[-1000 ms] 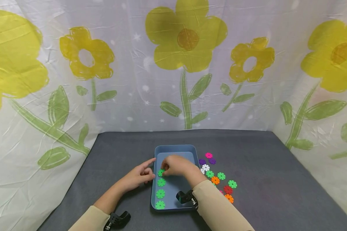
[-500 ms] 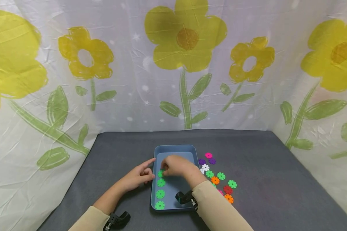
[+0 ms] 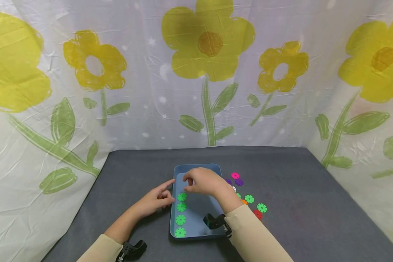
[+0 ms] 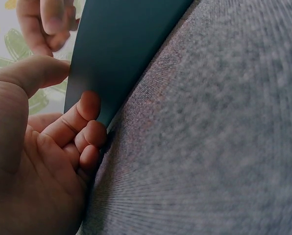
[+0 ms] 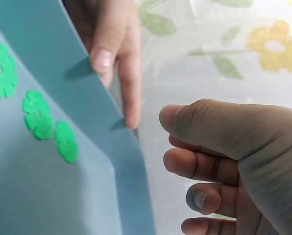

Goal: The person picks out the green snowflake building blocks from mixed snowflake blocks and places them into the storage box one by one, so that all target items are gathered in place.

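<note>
A shallow blue tray [image 3: 203, 218] stands on the dark cloth. Down its left side runs a column of several green notched discs, the farthest being a green disc [image 3: 182, 197]. My right hand [image 3: 205, 182] hovers over the tray beyond that disc, fingers loosely bent and nothing between thumb and fingertips in the right wrist view. My left hand [image 3: 154, 197] steadies the tray's left side: index fingertip and thumb touch the rim, while the other bent fingers lie against the outer wall [image 4: 121, 44] in the left wrist view.
Right of the tray lie loose notched discs, among them a pink disc [image 3: 235, 175], a purple disc [image 3: 239, 182], a green disc [image 3: 262, 207] and a red disc [image 3: 257, 214]. My right forearm covers part of that pile. A flowered curtain [image 3: 144, 91] surrounds the table.
My right hand has come off the farthest green disc, rising and moving slightly away from me. That disc now shows whole in the column. The left hand keeps its place on the tray.
</note>
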Tool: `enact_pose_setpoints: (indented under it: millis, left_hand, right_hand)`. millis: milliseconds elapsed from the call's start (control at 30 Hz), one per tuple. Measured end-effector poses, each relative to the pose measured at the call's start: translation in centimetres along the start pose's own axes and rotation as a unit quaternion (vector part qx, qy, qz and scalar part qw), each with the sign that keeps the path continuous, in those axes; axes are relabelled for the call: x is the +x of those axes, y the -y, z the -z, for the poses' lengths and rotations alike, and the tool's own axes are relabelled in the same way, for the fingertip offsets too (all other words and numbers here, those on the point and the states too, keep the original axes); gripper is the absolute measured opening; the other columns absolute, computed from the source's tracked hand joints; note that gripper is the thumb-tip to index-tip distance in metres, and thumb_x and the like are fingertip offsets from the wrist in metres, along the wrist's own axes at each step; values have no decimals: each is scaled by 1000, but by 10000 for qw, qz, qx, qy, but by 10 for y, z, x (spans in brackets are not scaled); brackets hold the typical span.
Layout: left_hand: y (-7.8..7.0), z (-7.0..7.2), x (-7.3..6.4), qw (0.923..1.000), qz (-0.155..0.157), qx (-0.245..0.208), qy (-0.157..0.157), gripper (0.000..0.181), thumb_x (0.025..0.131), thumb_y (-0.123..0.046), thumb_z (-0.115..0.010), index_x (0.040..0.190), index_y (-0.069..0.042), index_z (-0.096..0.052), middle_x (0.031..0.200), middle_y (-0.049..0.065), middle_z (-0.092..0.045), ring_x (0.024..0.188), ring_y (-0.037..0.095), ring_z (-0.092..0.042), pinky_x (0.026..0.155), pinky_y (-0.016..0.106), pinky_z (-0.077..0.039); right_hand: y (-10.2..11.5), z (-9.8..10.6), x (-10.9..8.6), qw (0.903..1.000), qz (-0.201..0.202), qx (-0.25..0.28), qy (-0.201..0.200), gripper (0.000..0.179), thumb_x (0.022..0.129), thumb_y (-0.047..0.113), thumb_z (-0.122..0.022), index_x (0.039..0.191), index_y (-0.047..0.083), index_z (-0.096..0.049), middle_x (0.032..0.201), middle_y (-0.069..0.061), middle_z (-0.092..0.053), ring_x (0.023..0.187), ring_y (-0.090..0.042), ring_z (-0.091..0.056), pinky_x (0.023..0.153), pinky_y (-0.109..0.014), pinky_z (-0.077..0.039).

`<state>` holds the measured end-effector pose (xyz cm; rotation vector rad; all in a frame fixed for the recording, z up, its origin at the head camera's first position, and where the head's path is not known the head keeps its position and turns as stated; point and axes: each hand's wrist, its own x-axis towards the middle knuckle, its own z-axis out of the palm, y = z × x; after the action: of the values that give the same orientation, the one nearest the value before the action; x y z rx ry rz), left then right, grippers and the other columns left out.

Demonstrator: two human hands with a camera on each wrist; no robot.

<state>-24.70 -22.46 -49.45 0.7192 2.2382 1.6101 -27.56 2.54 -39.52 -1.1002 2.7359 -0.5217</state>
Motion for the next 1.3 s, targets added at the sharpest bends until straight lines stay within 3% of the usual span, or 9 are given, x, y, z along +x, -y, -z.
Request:
enact_pose_setpoints:
  millis: [400,633,1033,1300]
  left_hand:
    - [1,-1,0,9999,82,-5,-68,73,105,-13,-60,163,-1,-18,82,12,-59,72,17,-54,68,31,-48]
    - [2,-1,0,9999,92,54,-110,74,105,-13,-61,163,-2,-17,83,12,-60,73,18,-54,68,31,-48]
    - [2,-2,0,9999,58,53,-96,75,104,-16,-63,163,-3,-18,84,15,-60,73,20,-55,64,31,-46]
    - [2,-1,0,9999,73,71,-103,75,104,-16,-63,163,-3,-18,84,19,-60,73,22,-55,64,32,-46]
  right_hand:
    - [6,20,-34,9979,145,-373,-501,32,95,32,-76,123,17,-74,99,8,-62,83,-7,-56,77,-28,-51]
    - [3,25,-53,9943,375,-533,-842,34,94,31,-77,124,14,-73,99,8,-60,83,-9,-58,75,-29,-51]
    - [-24,28,-91,9926,143,-497,-1096,39,95,35,-76,130,19,-66,101,14,-52,63,-3,-47,63,-26,-46]
    - [-52,23,-117,9923,-215,-496,-1112,38,94,29,-77,129,16,-67,107,11,-59,93,-8,-61,81,-33,-54]
